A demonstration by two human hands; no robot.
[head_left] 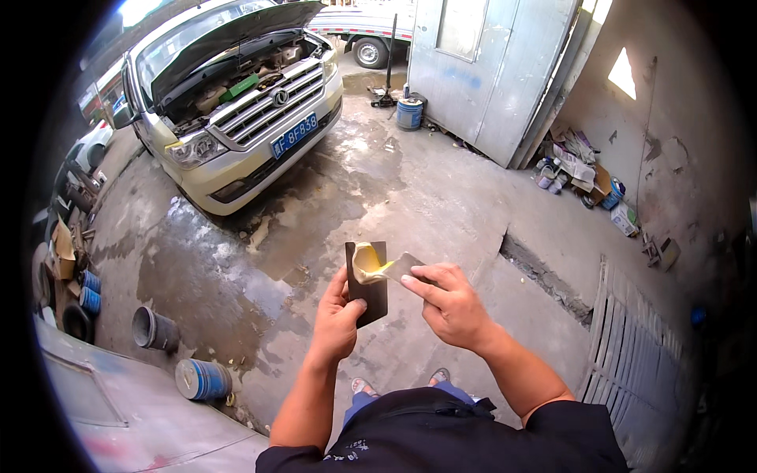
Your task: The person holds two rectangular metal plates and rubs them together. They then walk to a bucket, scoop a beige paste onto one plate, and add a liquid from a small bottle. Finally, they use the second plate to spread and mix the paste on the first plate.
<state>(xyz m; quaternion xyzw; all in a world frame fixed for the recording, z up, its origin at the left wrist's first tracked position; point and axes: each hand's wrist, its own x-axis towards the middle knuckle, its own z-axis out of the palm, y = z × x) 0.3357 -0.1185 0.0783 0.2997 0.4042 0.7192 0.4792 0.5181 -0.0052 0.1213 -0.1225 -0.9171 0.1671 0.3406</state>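
Mixing filler, mid-way.
Left hand (pixel 335 323) fingers grip dark board (pixel 368 284); right hand (pixel 449 303) fingers pinch scraper (pixel 402 266) in yellow putty (pixel 366 262), still one lump, unspread.

Wet concrete floor (pixel 441 197): car (pixel 236 102), blue cans (pixel 203 379), scattered boxes (pixel 623 217).

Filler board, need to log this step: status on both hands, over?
Left hand grips dark board upright. Right hand holds scraper, blade in yellow putty on the board. Nothing between hands; car stands clear ahead.
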